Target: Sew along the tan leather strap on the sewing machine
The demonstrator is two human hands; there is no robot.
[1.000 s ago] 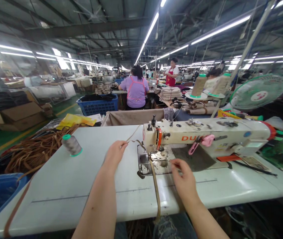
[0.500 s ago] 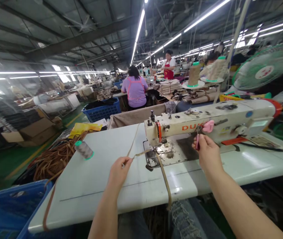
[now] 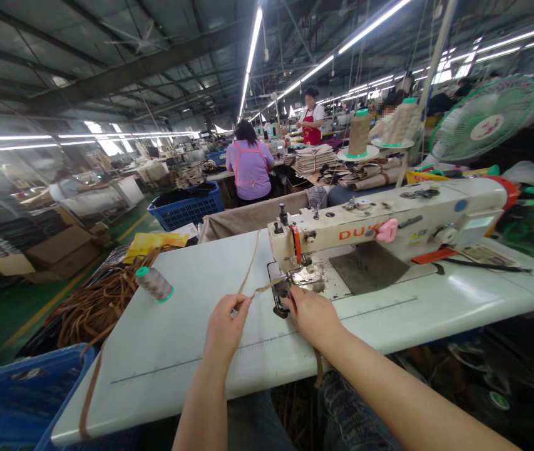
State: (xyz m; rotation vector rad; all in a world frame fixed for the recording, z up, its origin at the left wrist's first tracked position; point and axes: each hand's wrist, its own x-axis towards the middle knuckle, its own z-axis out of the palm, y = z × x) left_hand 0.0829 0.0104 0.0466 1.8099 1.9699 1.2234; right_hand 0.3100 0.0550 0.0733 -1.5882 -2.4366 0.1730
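Note:
My left hand (image 3: 229,316) is closed, pinching a narrow tan strip (image 3: 261,289) between thumb and fingertips. From there the strip runs to the needle area of the white sewing machine (image 3: 389,213), and a length trails back over the table. My right hand (image 3: 311,313) is closed at the machine's presser foot, beside the strip. What it grips is mostly hidden; it appears to be the small pink-handled snips from a moment ago. Below this hand a tan strip end (image 3: 318,366) hangs over the table's front edge. A pink holder (image 3: 387,230) sits on the machine arm.
A grey thread cone (image 3: 154,284) lies on the white table (image 3: 191,338). Brown straps (image 3: 102,300) are heaped to the left, above a blue crate (image 3: 22,394). Two thread cones and a fan (image 3: 487,122) stand behind the machine. Two co-workers are farther back.
My right hand has moved left and down from beside the pink holder to the presser foot. My left hand keeps its pinch on the strip. The view has shifted slightly.

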